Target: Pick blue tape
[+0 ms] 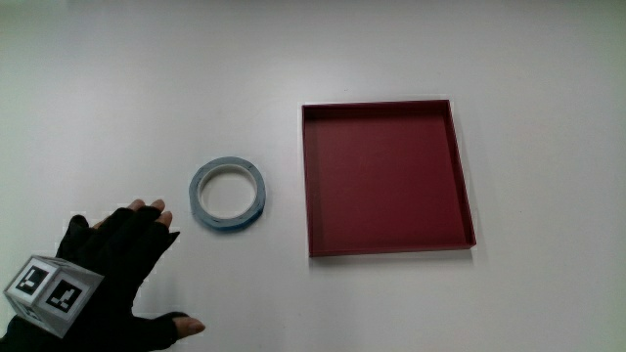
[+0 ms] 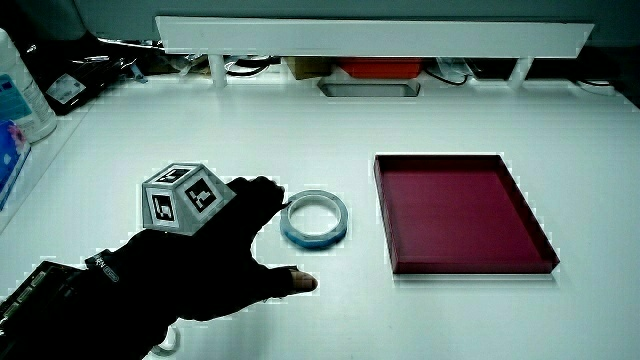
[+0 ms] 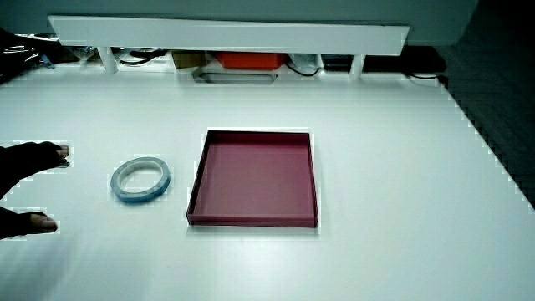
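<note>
The hand lies beside the tape, fingers spread, holding nothing; a careless reach could skid the tape into the tray.

Main view overhead, side views forward toward partition, all share tray

No legible text is showing. The cube on the hand is displaying only black-and-white square patterns; print on the bottle at the surface's edge is too small to read.

table: white, evenly lit | partition: low, white, at table's edge
</note>
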Motion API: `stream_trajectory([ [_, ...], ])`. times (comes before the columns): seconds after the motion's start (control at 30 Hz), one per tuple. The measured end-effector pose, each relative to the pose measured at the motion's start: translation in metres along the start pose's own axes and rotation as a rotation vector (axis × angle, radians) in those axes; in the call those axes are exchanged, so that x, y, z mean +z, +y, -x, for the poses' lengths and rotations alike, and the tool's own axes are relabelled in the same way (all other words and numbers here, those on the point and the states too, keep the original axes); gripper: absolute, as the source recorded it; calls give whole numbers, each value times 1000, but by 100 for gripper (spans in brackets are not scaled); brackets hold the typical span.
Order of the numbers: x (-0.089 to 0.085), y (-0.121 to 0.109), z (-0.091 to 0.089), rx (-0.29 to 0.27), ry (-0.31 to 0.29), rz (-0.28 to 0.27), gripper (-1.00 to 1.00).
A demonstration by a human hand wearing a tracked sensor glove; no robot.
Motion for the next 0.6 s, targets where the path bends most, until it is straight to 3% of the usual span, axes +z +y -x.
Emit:
stream_trajectory([
  [0.03,1,1,-3,16,36,12,0],
  [0.2,-5,8,1,10,21,-2,0],
  [0.27,-2,11,-2,14,63,-6,0],
  [0.4,-10,20,7,30,34,-7,0],
  [0.5,-11,28,6,2,57,-33,0],
  [0.6,-17,37,12,-16,15,-46,0],
])
